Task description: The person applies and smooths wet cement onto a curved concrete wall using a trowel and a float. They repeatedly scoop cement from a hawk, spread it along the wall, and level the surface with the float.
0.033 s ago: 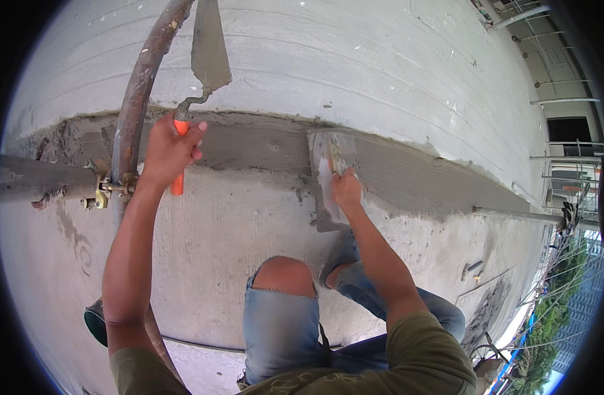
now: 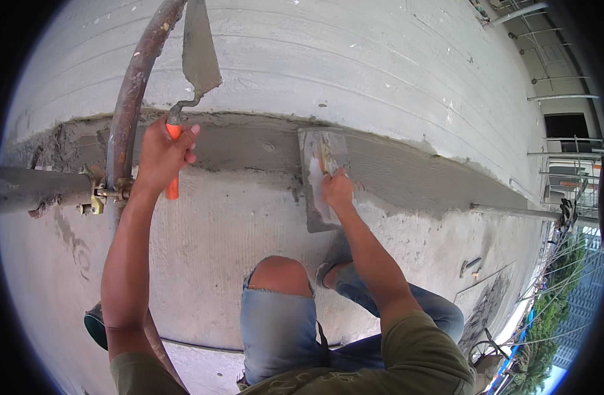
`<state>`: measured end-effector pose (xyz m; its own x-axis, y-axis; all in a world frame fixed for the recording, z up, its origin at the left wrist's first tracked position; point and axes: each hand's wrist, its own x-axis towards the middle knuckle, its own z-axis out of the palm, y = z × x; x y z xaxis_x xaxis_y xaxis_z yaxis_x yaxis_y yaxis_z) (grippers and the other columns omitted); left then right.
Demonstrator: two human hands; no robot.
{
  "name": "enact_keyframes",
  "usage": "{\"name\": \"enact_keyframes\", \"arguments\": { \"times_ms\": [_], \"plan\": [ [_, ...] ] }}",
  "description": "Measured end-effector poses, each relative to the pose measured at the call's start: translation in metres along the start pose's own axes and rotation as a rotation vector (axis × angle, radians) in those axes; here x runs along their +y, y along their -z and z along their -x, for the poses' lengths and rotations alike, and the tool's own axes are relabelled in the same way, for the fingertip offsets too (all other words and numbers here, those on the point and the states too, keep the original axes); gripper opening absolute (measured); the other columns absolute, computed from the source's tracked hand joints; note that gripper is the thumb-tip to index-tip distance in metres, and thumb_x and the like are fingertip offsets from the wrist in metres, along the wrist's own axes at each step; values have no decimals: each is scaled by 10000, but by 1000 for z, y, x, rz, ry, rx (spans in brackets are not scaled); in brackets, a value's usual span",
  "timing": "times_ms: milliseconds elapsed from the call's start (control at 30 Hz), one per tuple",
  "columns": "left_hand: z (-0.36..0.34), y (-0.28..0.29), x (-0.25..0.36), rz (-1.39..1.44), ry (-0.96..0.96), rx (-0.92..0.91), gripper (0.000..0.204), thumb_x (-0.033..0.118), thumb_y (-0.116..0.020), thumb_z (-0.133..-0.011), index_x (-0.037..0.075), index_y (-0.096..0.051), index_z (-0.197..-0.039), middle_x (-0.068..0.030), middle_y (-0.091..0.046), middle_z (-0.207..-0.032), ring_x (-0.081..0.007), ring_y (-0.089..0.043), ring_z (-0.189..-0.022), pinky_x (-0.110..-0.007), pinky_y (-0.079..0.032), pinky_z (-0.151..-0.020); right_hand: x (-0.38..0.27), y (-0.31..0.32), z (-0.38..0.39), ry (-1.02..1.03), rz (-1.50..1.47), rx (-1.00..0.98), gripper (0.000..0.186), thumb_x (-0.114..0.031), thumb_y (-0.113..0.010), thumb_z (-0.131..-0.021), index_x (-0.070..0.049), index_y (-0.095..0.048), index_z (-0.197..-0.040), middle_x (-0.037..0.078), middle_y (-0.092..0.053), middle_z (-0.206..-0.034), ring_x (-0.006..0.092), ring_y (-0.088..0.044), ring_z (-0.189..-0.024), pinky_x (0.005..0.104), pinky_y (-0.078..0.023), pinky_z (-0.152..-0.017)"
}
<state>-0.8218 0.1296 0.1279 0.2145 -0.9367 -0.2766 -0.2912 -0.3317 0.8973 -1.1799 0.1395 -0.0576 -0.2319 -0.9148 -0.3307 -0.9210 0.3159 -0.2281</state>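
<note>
My left hand (image 2: 162, 157) is closed round the orange handle of a pointing trowel (image 2: 201, 56). The trowel's grey, mortar-coated blade points up and away, in front of the pale wall (image 2: 302, 62). My right hand (image 2: 338, 189) grips the handle of a rectangular plastering trowel (image 2: 314, 179), whose flat blade lies against the band of wet grey mortar (image 2: 420, 172). The blade's near end reaches below the band over the rough concrete. Right of the blade the mortar looks fairly smooth; at the far left it is rougher.
A rusty upright pipe (image 2: 132, 85) stands close to my left hand, joined by a clamp (image 2: 107, 191) to a horizontal pipe (image 2: 45, 189). Another metal pole (image 2: 512, 212) crosses at the right. Scaffolding (image 2: 565, 99) and greenery lie at the far right. A small dark tool (image 2: 471, 266) rests on the concrete.
The plastering trowel in my right hand has shifted slightly left along the mortar band. My left hand and the pointing trowel also sit a little further left in view.
</note>
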Motion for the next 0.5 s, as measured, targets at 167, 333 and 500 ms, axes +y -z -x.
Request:
{"name": "enact_keyframes", "arguments": {
  "times_ms": [167, 333, 500],
  "plan": [
    [0, -7, -14, 14, 71, -31, 287, 247, -639, -858, 14, -479, -810, -44, -530, -638, -109, -539, -487, -239, -422, -425, -8, -29, -10, -112, -112, 24, 295, -236, -477, -861, 12, -421, -1010, 264, -627, -878, 427, -614, -847, 483, -484, -765],
    [-1, -8, -10, -47, 82, -55, 288, 251, -628, -866, 10, -480, -816, -50, -527, -648, -110, -536, -480, -235, -419, -421, 13, -24, -27, -124, -53, 15, 287, -234, -479, -868, 7, -424, -1014, 251, -630, -902, 419, -613, -868, 475, -480, -777],
    [0, -7, -11, -20, 97, -57, 301, 262, -628, -867, 8, -477, -809, -49, -522, -648, -112, -538, -480, -233, -418, -420, 40, -9, -34, -165, -22, 46, 303, -246, -470, -872, 21, -449, -1014, 260, -624, -922, 426, -606, -870, 488, -472, -779]
  ]
}}
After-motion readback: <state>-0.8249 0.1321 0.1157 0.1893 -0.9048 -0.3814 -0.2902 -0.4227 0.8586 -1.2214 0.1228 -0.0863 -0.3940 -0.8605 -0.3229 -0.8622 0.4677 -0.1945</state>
